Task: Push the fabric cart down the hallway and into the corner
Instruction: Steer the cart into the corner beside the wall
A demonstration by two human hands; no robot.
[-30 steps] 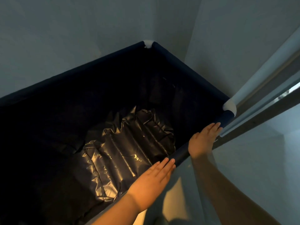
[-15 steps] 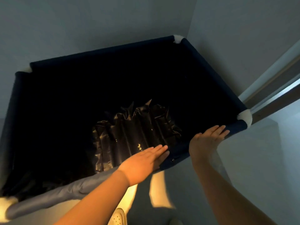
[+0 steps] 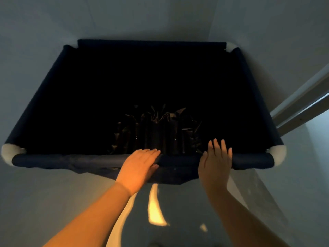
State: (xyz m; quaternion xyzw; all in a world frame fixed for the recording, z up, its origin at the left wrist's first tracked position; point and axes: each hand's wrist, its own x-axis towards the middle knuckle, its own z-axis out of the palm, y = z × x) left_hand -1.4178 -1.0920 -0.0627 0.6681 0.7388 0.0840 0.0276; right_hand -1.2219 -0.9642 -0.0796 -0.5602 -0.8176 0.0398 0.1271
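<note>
A dark navy fabric cart (image 3: 67,160) with white corner joints fills the middle of the head view, its far rim close to the pale walls. My left hand (image 3: 138,168) lies flat, palm down, on the near rim bar, fingers extended. To its right, my right hand (image 3: 215,164) rests flat on the same bar with its fingers spread past the rim. Neither hand wraps around the bar. Deep inside the cart lies crumpled, shiny dark plastic (image 3: 156,132); the rest of the interior is too dark to make out.
Pale walls meet in a corner (image 3: 212,18) just behind the cart's far right. A door frame or rail (image 3: 302,107) runs diagonally at the right. Grey floor with bright patches of light (image 3: 154,209) lies between me and the cart.
The view has swung so the cart now sits square in front of me, all corners visible. Both hands stayed on the near rim, and the right hand's fingers have lifted and spread.
</note>
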